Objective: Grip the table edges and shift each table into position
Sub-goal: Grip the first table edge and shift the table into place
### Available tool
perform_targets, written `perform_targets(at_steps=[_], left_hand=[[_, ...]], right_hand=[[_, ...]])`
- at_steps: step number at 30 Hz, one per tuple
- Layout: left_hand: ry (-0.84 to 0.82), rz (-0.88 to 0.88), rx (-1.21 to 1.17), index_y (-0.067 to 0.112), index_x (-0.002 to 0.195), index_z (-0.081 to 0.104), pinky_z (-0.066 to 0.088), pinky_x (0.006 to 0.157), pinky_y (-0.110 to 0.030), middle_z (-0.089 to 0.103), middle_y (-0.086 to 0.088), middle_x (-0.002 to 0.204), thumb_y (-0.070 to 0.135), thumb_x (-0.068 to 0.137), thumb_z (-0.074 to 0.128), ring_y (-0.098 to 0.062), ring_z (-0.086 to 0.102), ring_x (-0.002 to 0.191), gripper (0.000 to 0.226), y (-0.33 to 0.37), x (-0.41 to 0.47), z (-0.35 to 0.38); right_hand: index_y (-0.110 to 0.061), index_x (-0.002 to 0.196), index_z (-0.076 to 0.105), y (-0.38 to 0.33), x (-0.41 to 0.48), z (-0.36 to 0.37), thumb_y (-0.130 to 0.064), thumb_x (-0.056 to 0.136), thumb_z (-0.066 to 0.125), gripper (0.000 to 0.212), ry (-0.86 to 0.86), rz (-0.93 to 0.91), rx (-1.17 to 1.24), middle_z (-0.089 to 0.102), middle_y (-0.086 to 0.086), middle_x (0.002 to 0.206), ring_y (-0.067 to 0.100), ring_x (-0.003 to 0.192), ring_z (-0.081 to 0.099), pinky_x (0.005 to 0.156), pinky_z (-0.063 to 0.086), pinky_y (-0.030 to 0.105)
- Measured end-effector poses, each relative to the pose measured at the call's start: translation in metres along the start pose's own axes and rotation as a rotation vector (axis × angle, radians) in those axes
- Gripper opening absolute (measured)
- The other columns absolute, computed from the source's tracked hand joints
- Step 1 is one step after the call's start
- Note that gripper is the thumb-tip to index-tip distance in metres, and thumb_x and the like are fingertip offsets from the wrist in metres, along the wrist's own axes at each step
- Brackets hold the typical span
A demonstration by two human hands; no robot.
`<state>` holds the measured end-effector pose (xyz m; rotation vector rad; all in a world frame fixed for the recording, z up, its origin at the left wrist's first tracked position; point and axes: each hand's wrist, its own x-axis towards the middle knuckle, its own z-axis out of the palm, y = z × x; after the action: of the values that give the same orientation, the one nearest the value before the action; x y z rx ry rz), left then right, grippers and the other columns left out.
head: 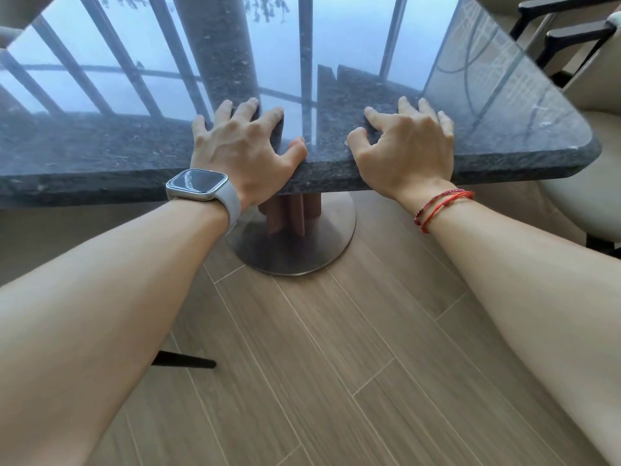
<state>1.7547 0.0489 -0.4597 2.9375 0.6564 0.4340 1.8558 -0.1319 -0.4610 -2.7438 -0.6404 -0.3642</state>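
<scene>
The dark stone table [100, 153] stands on a round metal base [319, 243] over the wood floor [319, 348]. The left hand [242, 142] and right hand [406, 149] both clamp its near edge side by side, palms against the rim, curled fingers [247, 109] and thumbs pressing the polished top.

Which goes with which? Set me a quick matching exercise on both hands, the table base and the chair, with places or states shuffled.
Things:
1. left hand
2. right hand
3. round base
4. chair

Places or states:
A. red cords at its wrist
B. on the wood floor, under the tabletop
C. watch at its wrist
D. beside the tabletop's right corner

Pairs: 1-C, 2-A, 3-B, 4-D.
</scene>
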Motion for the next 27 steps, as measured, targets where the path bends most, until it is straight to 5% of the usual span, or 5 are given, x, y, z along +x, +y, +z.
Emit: perform_targets(at_steps=[27], left_hand=[[-0.006,0.037,0.022,0.027,0.137,0.057,0.023,0.115,-0.062,0.049,-0.007,0.152,0.07,0.092,0.035,-0.034,0.036,0.144,0.066,-0.0034,0.0004,0.0008]], right_hand=[[-0.035,0.129,0.068,-0.004,-0.0018,0.0024,-0.049,0.09,0.045,0.047,0.033,0.032,0.066,0.053,0.015,0.15,0.032,0.146,0.039,0.122,0.021,0.052]])
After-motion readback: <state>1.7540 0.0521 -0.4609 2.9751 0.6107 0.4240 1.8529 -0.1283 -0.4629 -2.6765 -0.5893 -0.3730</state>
